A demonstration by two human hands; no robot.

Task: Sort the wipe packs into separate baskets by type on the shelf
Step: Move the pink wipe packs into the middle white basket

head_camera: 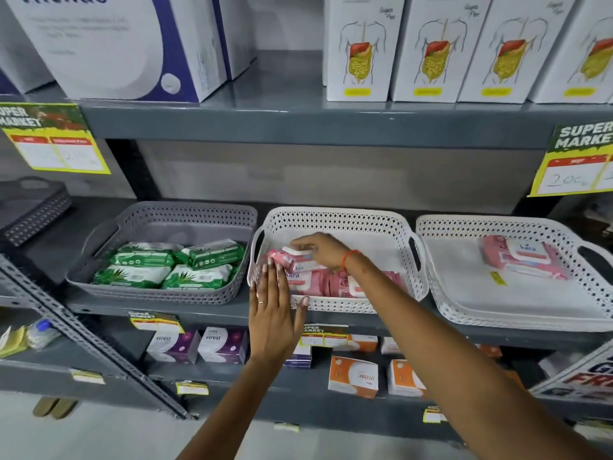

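Three baskets stand side by side on the middle shelf. The grey basket [156, 293] on the left holds several green wipe packs [142, 258]. The middle white basket [335, 220] holds pink wipe packs [318, 282] along its front. My right hand [320, 249] reaches into it and grips a pink pack [292, 258] at the left end. My left hand [273, 313] lies flat, fingers together, against that basket's front left corner. The right white basket [497, 313] holds one pink pack [524, 257].
White boxes [361, 48] line the shelf above, and yellow price tags [53, 137] hang from its edge. The shelf below holds purple [172, 346] and orange small boxes [353, 376]. A dark basket [33, 210] sits at far left, beside a slanted metal brace [89, 343].
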